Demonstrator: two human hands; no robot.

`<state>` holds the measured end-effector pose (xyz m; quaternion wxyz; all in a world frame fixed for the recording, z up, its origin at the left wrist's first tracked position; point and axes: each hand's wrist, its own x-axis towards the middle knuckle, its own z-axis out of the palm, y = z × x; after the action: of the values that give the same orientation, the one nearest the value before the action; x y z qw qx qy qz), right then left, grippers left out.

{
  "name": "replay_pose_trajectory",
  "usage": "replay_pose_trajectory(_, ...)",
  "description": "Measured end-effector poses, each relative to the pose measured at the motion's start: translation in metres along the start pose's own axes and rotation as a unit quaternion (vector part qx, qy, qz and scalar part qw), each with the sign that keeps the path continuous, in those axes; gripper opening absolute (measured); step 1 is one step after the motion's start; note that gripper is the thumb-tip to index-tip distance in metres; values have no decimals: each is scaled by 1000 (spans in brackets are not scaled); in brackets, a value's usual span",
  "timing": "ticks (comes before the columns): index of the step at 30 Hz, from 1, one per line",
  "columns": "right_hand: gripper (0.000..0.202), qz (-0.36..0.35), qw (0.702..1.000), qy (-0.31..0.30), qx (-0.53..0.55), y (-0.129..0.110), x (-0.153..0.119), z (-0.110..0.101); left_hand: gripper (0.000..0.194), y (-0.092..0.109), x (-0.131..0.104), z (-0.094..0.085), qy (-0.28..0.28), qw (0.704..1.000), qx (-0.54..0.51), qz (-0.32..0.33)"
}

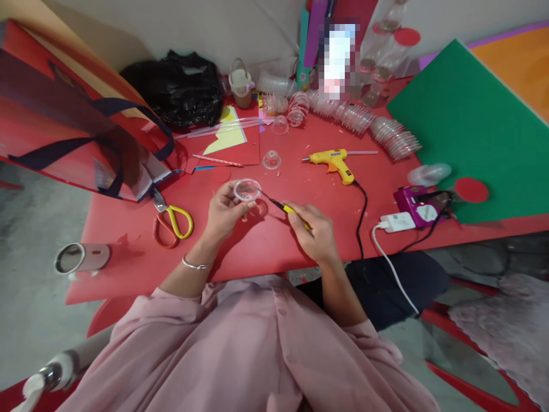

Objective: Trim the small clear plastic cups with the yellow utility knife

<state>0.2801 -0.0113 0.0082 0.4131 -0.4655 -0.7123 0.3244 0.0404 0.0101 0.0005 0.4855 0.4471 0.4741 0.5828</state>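
My left hand point(227, 209) holds a small clear plastic cup point(247, 190) by its side, its round opening facing up. In my right hand point(315, 232) is a thin tool with a yellow and black handle point(291, 211), and its narrow dark tip reaches the cup's right rim. Whether the tip touches the plastic is too small to tell. Another clear cup point(271, 160) rests on the red table point(240, 252) just beyond my hands. A yellow glue gun point(334, 160) lies to the right with a clear stick in its back.
Scissors point(174, 223) and a metal mug point(83, 258) are at the left, below a red bag point(72, 114). Stacked clear cups point(351, 114), a black plastic bag point(175, 91) and a green sheet point(467, 137) lie farther back. Cables run past a purple box point(418, 206).
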Motion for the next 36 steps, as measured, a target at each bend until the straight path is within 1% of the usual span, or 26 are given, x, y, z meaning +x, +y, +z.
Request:
replay_pose_trajectory(2, 36, 11, 999, -27, 33, 3, 0, 3, 56, 1, 0, 0, 3, 1000, -5, 0)
replay_pose_trajectory(4, 38, 45, 997, -33, 59, 9, 0, 4, 55, 3, 0, 1, -4, 1000, -16, -4)
replay_pose_trajectory(6, 41, 84, 995, -4, 63, 14, 1, 3, 55, 5, 0, 1, -13, 999, -36, -14)
replay_pose_trajectory(8, 42, 99, 993, 31, 52, 15, 3, 0, 56, 5, -1, 1, -17, 998, -52, -21)
replay_pose_trajectory(10, 39, 79, 995, 43, 37, 13, 3, -2, 55, 4, 0, 1, -14, 999, -45, -17)
replay_pose_trajectory(14, 33, -9, 1000, 19, 14, 4, 0, 2, 50, 1, -1, -1, -7, 1000, -6, 6)
replay_pose_trajectory(19, 35, -64, 996, -4, -63, 3, -3, 9, 49, 2, -2, -1, 5, 998, 43, 36)
replay_pose_trajectory(23, 35, -84, 990, 4, -115, 6, -4, 11, 51, 1, -1, 0, 11, 996, 72, 56)
replay_pose_trajectory(27, 36, -103, 981, 15, -163, 6, -5, 12, 45, 1, -3, -1, 20, 993, 97, 62)
replay_pose_trajectory(31, 35, -126, 973, 37, -188, 7, -4, 12, 42, 4, -5, 0, 29, 992, 103, 61)
replay_pose_trajectory(36, 35, -119, 970, 48, -204, 8, -5, 12, 43, 6, -7, 2, 30, 992, 104, 64)
